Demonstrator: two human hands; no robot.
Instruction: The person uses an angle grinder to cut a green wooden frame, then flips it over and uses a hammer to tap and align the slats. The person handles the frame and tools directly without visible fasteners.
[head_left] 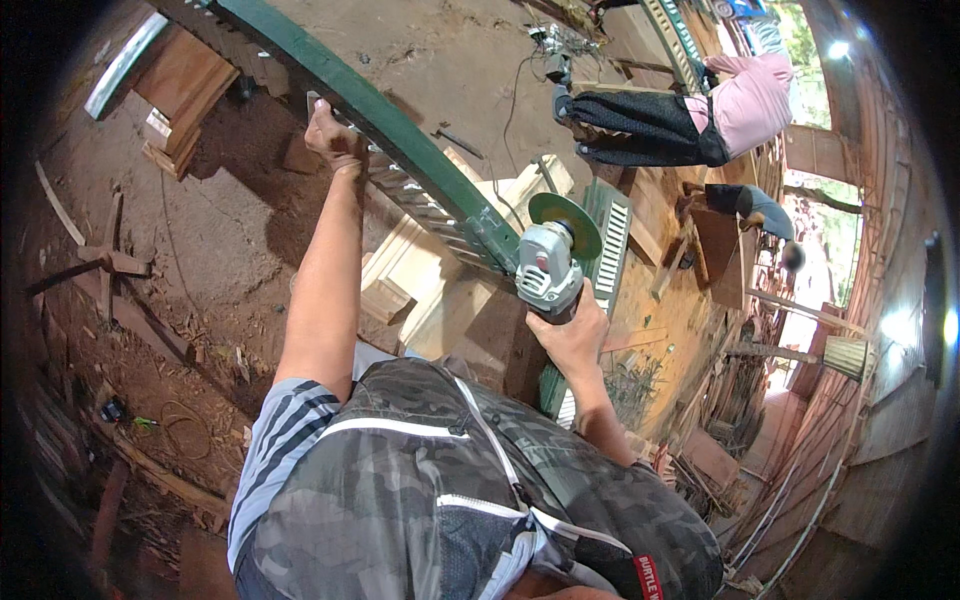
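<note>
A long green slatted frame (pixel 400 140), seemingly a louvre panel, runs diagonally from the upper left to the middle. My left hand (pixel 334 140) is closed at its near side, thumb up; the fingers are partly hidden. In my right hand (pixel 578 328) is an angle grinder (pixel 548 268), fingers wrapped round its body. The grinder's round disc (pixel 568 222) faces up and right, next to the frame's near end. Whether the disc touches the frame, I cannot tell. Pale timber blocks (pixel 410 262) lie under and beside the frame.
Another green slatted panel (pixel 610 235) lies just right of the grinder. A dark cable (pixel 515 110) trails over the dirt floor. A person in a pink top (pixel 745 108) stands at the upper right, another person (pixel 760 210) bends below. Stacked wood blocks (pixel 185 85) stand at the upper left.
</note>
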